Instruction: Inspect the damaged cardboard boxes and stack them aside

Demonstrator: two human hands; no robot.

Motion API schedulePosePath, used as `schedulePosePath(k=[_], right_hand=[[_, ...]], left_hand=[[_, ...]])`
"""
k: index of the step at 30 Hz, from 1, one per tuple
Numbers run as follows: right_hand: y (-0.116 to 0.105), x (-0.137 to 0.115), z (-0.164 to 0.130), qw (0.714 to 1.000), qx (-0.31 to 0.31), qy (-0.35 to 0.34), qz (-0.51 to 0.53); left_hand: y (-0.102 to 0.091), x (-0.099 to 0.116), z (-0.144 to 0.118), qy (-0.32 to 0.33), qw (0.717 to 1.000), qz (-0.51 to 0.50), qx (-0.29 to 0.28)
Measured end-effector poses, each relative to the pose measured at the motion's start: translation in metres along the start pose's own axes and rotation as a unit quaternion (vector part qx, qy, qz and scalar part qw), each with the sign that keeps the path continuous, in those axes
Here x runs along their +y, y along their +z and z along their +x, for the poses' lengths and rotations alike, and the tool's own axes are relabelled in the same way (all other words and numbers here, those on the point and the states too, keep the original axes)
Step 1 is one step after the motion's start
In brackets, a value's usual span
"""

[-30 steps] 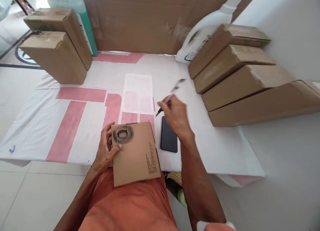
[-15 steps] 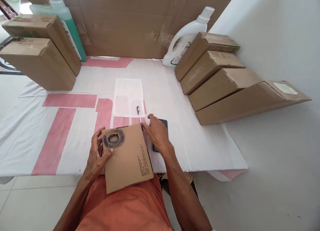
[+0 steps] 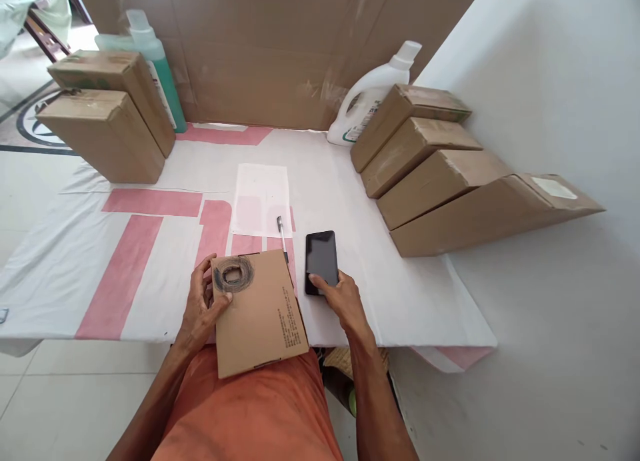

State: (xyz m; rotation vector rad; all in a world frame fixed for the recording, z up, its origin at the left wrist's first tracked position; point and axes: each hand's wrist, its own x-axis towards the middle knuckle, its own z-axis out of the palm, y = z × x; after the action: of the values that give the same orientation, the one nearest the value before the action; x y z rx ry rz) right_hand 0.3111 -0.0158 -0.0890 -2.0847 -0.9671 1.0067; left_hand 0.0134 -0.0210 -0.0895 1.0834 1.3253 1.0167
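My left hand (image 3: 201, 308) grips the left edge of a flat cardboard box (image 3: 260, 314) that rests on my lap and the table's front edge; a black scribbled ring marks its top left corner. My right hand (image 3: 343, 300) rests on the near end of a black phone (image 3: 321, 260) lying face up on the table, fingers touching its lower edge. A pen (image 3: 282, 233) lies loose on the cloth between the box and the phone, just above the box's far corner.
A white and pink cloth (image 3: 125, 248) covers the table, with a white paper sheet (image 3: 263, 198) at its middle. Two cardboard boxes (image 3: 105, 124) and a green bottle (image 3: 160, 74) stand at back left. A white jug (image 3: 367, 94) and several leaning boxes (image 3: 440, 174) fill the right.
My right hand carried the pen in, laid it on the cloth, then drew back onto the phone's near end. My left hand stayed on the box.
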Motion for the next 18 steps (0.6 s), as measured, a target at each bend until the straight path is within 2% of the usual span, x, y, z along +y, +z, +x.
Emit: schedulePosePath(k=[3,6,9,11,15,18], right_hand=[[-0.004,-0.001,-0.009,0.992,-0.024,-0.017,0.120],[-0.014,-0.010,-0.035,0.969,-0.043,-0.045,0.239],[-0.022,-0.027,-0.065,0.917,-0.066,-0.097,0.382],[-0.020,-0.039,-0.078,0.882,-0.115,-0.101,0.446],[0.009,-0.054,-0.095,0.809,-0.286,0.017,0.513],[0.037,-0.060,-0.105,0.753,-0.385,0.087,0.527]], left_hand=[[-0.001,-0.002,0.000,-0.003,1.000,-0.006,0.006],[-0.002,-0.002,0.001,-0.002,1.000,0.006,-0.002],[0.000,0.001,0.004,0.001,1.000,0.019,-0.010],[0.001,0.003,0.004,0.000,1.000,0.022,-0.014],[0.003,0.003,0.001,0.001,1.000,0.013,-0.023],[0.003,0.001,0.000,0.013,1.000,0.008,-0.015]])
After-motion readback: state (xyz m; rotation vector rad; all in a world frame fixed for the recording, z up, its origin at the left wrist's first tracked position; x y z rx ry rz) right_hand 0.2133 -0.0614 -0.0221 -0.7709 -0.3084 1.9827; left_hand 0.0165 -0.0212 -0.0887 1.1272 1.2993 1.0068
